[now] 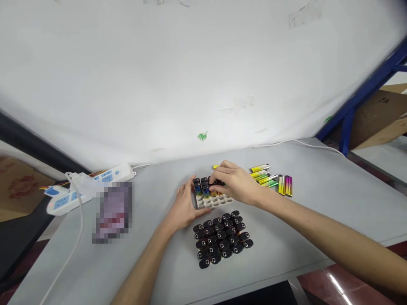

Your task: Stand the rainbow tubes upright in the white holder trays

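Note:
A pale tray [219, 202] with rows of oval holes lies on the grey table. Black-capped vapes [197, 189] with shiny coloured bodies stand upright in its back rows, while front holes show bare. My left hand [184, 206] grips the tray's left side, thumb along the front edge. Over the tray's right part, my right hand [233, 181] pinches the top of a black-capped vape, partly hidden by the fingers. Nearer me, a block of upright vapes [221, 234] stands in rows, their black caps each with a small ring on top.
Loose shiny yellow and green tubes [260, 174] and a purple-yellow one [288, 186] lie to the right. At left are a white power strip [122, 173] with cables and a blurred purple packet [114, 212]. A wall backs the table; a blue frame [346, 131] stands right.

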